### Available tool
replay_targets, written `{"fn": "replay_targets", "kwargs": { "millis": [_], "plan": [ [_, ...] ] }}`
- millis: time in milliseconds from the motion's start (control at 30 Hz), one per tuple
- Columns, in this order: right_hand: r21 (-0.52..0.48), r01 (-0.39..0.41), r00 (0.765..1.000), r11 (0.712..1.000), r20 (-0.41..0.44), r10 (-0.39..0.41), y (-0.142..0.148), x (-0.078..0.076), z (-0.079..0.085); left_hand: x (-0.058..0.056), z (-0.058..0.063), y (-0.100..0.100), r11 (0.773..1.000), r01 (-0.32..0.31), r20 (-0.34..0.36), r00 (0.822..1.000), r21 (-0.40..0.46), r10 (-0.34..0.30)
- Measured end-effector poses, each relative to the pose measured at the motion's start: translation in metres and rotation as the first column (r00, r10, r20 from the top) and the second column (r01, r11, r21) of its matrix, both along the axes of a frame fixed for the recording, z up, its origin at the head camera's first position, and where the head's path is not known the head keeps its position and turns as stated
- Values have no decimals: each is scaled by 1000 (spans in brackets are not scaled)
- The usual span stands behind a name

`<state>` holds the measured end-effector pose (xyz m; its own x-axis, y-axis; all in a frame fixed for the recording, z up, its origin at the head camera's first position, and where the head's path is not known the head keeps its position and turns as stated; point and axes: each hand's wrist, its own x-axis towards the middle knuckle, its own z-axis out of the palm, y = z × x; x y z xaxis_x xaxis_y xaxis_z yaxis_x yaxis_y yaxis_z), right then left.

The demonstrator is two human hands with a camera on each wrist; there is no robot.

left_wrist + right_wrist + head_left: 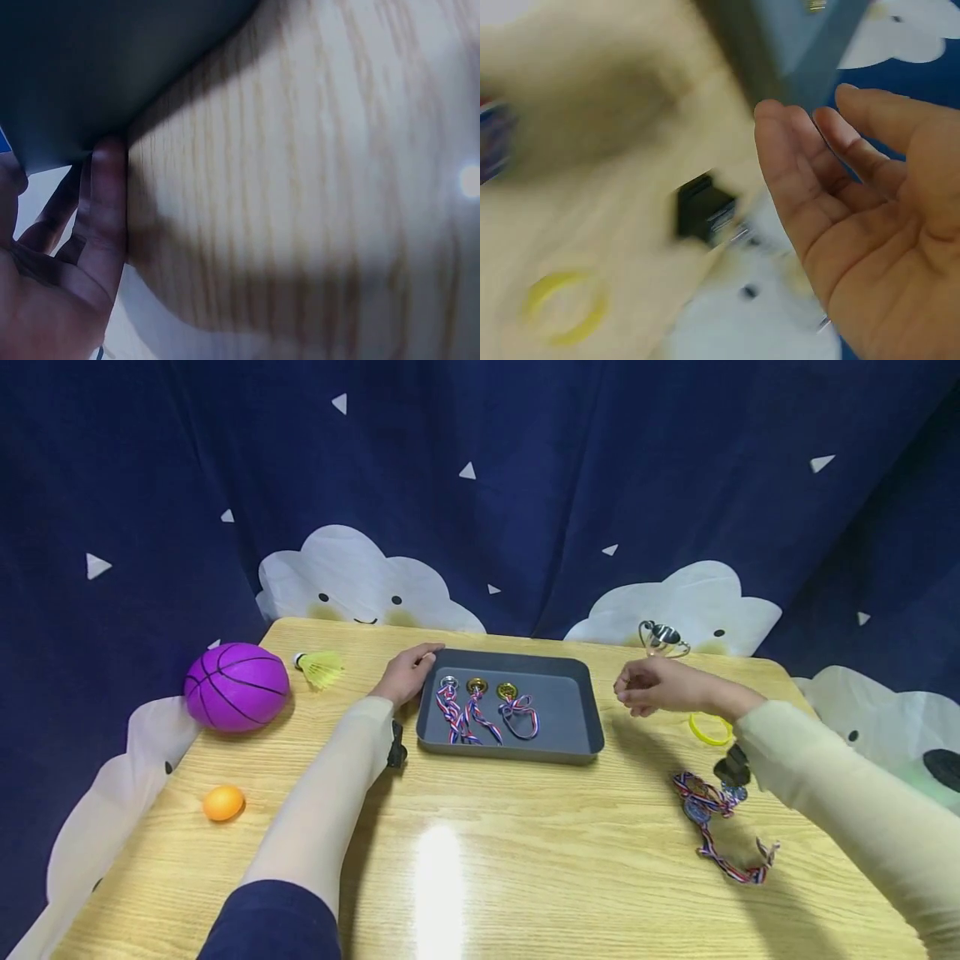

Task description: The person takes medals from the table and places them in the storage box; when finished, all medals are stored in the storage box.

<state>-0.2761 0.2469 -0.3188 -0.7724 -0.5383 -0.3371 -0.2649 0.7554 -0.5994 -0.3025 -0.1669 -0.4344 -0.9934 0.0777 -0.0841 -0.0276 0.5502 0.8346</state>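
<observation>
With three medals [480, 706] laid in the grey tray [577, 739], steadied at its far-left corner by the left hand [405, 675] with straight fingers, the right hand [652, 687], loosely curled and empty, is judged between placings, and the medals on the bench [708, 806], near right, must be grasped next.

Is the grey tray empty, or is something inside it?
Not empty. The tray holds three medals lying side by side in its left half, ribbons attached; its right half is bare.
</observation>
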Motion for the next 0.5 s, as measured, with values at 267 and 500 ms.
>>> {"fn": "replay_targets", "kwargs": {
  "millis": [267, 500],
  "plan": [
    [170, 124, 991, 978, -66, -114, 80, 44, -18, 1, -2, 1, 1000, 2, 7, 1000, -5, -2],
    [288, 238, 971, 928, -70, -228, 134, 72, -42, 0, 2, 4, 999, 0, -2, 1000, -35, 0]
  ]
}}
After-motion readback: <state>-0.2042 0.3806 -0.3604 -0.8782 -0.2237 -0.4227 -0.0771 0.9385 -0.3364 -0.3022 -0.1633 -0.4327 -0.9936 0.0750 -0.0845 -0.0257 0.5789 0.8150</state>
